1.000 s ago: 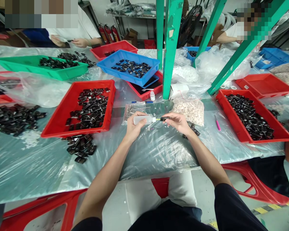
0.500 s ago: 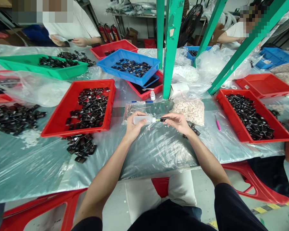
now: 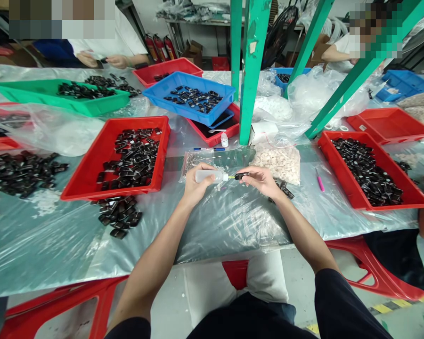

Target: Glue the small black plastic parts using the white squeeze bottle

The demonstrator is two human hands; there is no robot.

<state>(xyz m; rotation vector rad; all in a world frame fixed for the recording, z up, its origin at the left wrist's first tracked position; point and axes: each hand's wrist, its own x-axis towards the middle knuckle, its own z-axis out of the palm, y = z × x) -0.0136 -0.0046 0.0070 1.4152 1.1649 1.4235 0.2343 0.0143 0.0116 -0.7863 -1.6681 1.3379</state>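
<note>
My left hand is closed around a translucent white squeeze bottle, which lies nearly level and points right. Its thin yellowish nozzle reaches a small black plastic part; whether the tip touches it or goes inside is too small to tell. Pinched in the fingers of my right hand is that black part. Under and behind my hands are a clear bag of thin pins and a bag of small cream-coloured pieces. A few more black parts lie beside my right wrist.
Red trays of black parts stand left and right. A loose pile sits before the left one. A pink-handled tool lies to the right. Green posts rise behind a small bottle. Other people work around the table.
My hands, the bottle and the black part stay almost in the same place. Across the table at the left, a person in white has shifted slightly to the right.
</note>
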